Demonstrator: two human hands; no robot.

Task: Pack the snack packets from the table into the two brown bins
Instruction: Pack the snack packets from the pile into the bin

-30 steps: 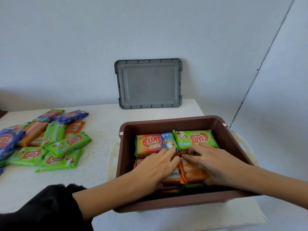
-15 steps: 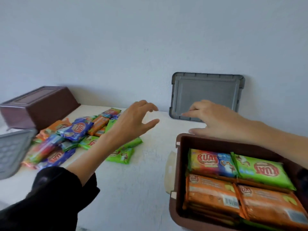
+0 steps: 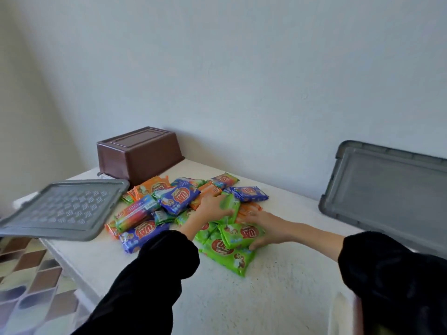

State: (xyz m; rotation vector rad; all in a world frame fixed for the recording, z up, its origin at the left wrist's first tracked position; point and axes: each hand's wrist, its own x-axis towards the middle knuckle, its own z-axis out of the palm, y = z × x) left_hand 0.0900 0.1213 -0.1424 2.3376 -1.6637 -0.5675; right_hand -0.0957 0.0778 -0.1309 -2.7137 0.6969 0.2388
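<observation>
A pile of snack packets (image 3: 179,201) in green, blue and orange lies on the white table (image 3: 278,274). My left hand (image 3: 211,206) rests on a green packet (image 3: 228,205) near the middle of the pile, fingers curled over it. My right hand (image 3: 262,228) grips the right end of another green packet (image 3: 242,234) at the pile's near right side. One brown bin (image 3: 139,154) stands upside down at the table's far left corner. The filled brown bin is out of sight except for a sliver of its edge (image 3: 358,315) at the bottom right.
A grey lid (image 3: 65,209) overhangs the table's left edge. A second grey lid (image 3: 387,197) leans against the wall on the right. Patterned floor tiles (image 3: 29,281) show beyond the left edge.
The view has swung left from the filled bin to the pile. Both hands have left the bin, reached across the table and landed on green packets.
</observation>
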